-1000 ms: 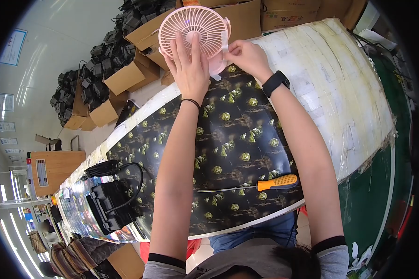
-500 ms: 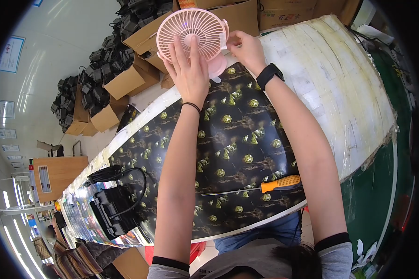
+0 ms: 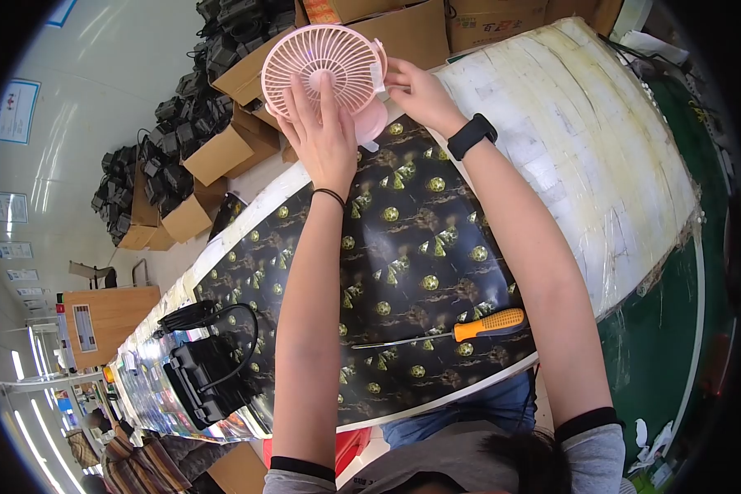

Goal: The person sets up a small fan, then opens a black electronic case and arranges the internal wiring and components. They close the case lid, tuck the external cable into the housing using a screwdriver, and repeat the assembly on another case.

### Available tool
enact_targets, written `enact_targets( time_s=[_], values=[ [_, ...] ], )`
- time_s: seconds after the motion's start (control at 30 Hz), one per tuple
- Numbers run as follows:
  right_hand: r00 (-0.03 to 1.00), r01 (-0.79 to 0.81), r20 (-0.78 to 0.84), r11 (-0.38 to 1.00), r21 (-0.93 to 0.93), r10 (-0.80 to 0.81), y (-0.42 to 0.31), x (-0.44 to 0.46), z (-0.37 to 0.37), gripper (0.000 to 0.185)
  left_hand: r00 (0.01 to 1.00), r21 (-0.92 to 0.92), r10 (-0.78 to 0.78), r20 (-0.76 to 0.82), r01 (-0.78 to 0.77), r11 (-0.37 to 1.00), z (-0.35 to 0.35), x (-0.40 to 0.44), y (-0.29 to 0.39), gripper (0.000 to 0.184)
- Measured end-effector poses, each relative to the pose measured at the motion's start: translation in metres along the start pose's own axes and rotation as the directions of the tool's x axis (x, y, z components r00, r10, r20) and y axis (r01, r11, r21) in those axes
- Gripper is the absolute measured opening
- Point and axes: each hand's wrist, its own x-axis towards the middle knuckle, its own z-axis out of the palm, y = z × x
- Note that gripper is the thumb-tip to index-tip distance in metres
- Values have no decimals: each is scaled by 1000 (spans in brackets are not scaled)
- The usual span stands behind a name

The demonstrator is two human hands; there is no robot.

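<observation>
Across the table (image 3: 560, 165), left grip (image 3: 325, 144) spreads over a fan (image 3: 324, 53), right grip (image 3: 422, 95) curls alongside, pinch unclear.

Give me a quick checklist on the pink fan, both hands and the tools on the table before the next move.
1. Left hand on the pink fan: ok, fingers spread over the front grille.
2. Right hand gripping the fan: cannot tell; its fingertips are at the fan's side, but the contact is unclear.
3. Pale strip on the fan's side pressed flat: cannot tell, too small.
4. Screwdriver apart from both hands: ok, lying on the black patterned sheet between the forearms.
5. Corded black plastic unit apart from the fan: ok, well off to the left.
6. Fan blades stopped: cannot tell through the grille.
</observation>
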Motion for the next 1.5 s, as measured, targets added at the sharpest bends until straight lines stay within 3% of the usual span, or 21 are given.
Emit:
enact_targets(
  time_s=[0.1, 0.2, 0.5, 0.7, 0.9, 1.2, 1.3, 1.5],
  values=[
    [989, 148, -19, 987, 62, -147, 11, 8, 5, 54, 1000, 7, 1, 5, -1, 1000, -1, 0, 1, 55],
    [994, 100, 34, 978, 180, -108, 9, 8, 3, 56, 1000, 10, 9, 7, -9, 1000, 0, 0, 0, 55],
    [993, 25, 112, 985, 171, -44, 7, 8, -2, 63, 1000, 0, 11, 5, -11, 1000, 0, 0, -1, 55],
    [996, 58, 61, 992, 115, -66, 12, 11, 1, 63, 1000, -13, 1, -3, -1, 1000, 1, 0, 0, 56],
    [999, 42, -12, 981, 187, -40, 15, 11, 5, 57, 1000, -23, -8, -13, 7, 1000, 0, 0, 1, 57],
    [983, 61, -154, 976, -210, -95, 17, 12, 1, 44, 1000, -7, 8, 1, -8, 1000, -1, 0, 1, 56],
    [988, 26, -148, 995, -96, -40, 9, 8, 3, 39, 1000, -13, 4, 0, -4, 1000, -1, 0, 1, 57],
    [998, 55, -25, 988, -141, -59, 10, 10, -1, 36, 1000, -22, 0, -6, -1, 1000, 1, -1, 1, 57]
  ],
)
